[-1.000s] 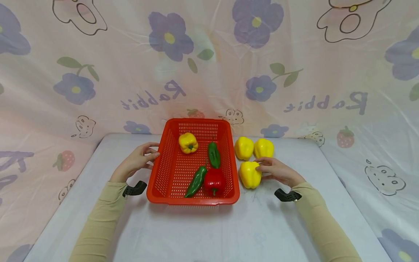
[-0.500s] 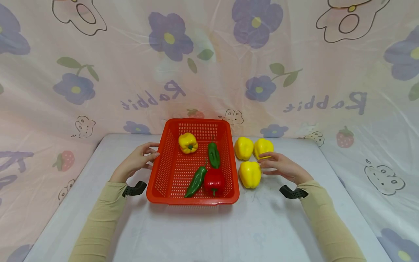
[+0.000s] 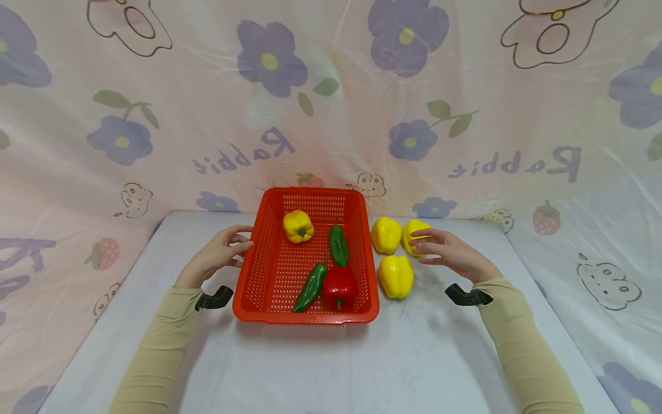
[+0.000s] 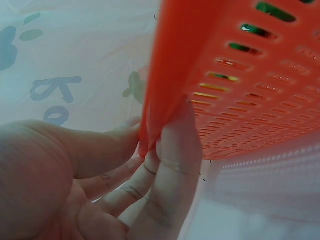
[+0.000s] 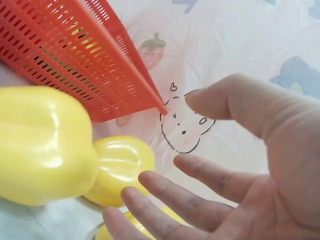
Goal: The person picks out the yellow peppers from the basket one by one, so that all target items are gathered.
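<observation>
My left hand (image 3: pixel 217 256) pinches the left rim of the red plastic basket (image 3: pixel 305 317); the left wrist view shows the thumb outside and fingers under the rim (image 4: pixel 165 75). Inside lie a yellow bell pepper (image 3: pixel 298 226), two long green peppers (image 3: pixel 338 246) and a red bell pepper (image 3: pixel 339 286). To the right of the basket, three yellow bell peppers stand on the table: a front one (image 3: pixel 396 276), a back left one (image 3: pixel 387 234) and a back right one (image 3: pixel 412 230). My right hand (image 3: pixel 455 253), fingers spread and holding nothing, hovers by the back right one, partly covering it.
A white cloth covers the table (image 3: pixel 331 368). Behind it and along both sides hangs a printed curtain (image 3: pixel 331 132) with flowers and rabbits. The basket's back edge stands close to the curtain.
My right hand has let go of the front yellow bell pepper, drawn away to the right and moved back towards the back right one. The left hand and basket have stayed put.
</observation>
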A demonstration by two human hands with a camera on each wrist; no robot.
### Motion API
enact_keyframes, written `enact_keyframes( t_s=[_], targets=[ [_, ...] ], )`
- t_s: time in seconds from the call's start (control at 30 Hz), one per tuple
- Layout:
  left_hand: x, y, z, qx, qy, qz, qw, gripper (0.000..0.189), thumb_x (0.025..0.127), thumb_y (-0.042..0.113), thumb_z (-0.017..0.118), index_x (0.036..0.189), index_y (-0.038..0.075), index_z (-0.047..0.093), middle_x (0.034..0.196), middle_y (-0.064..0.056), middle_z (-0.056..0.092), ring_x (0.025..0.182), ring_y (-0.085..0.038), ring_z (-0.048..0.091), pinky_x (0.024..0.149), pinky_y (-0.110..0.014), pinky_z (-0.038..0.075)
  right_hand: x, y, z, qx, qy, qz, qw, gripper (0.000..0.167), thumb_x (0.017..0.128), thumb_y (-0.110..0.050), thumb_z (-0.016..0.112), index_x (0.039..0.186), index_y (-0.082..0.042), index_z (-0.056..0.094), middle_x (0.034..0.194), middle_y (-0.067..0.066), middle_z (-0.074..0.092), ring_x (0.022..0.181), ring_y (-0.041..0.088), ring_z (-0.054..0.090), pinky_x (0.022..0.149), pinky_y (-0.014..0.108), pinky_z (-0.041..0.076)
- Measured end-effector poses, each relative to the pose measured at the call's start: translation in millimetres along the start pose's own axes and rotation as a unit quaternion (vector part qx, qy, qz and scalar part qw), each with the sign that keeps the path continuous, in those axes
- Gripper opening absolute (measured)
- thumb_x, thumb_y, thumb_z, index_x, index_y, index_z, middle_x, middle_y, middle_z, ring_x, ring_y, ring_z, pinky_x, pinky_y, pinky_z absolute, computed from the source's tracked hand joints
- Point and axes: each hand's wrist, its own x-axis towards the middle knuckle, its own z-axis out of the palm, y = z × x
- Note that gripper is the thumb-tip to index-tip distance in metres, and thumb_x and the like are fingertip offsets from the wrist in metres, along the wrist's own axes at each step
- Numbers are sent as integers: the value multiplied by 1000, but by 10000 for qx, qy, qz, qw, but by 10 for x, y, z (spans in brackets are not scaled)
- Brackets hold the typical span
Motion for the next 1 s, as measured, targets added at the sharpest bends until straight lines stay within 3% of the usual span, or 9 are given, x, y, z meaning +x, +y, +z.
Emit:
enact_keyframes(
  t_s=[0.23,0.43,0.7,1.0],
  targets=[
    [19,-11,7,1,-19,24,10000,55,99,12,53,146,-2,28,110,-26,51,89,-34,60,69,-41,58,8,-61,14,-18,-34,-96,9999,55,100,-17,53,143,7,29,140,29,38,121,38,49,100,54,39],
    [25,-25,0,4,2,-7,10000,54,99,13,53,145,0,29,110,-25,51,87,-30,61,69,-42,58,39,-192,67,-22,-31,-397,9992,55,98,-18,56,141,5,32,139,29,40,115,25,55,99,53,41],
    [28,-31,-3,12,43,-53,10000,53,99,14,54,145,2,30,114,-25,51,85,-28,62,69,-42,58,116,-379,166,-21,64,-577,9983,51,96,-22,59,140,-4,39,143,24,38,124,38,46,96,44,46],
    [17,-28,-4,-38,-8,32,10000,55,99,13,53,146,-2,27,112,-27,51,84,-27,61,69,-41,58,163,-501,294,210,-55,-865,9960,50,96,-17,60,139,-1,40,140,21,43,127,45,39,98,48,44]
  ],
)
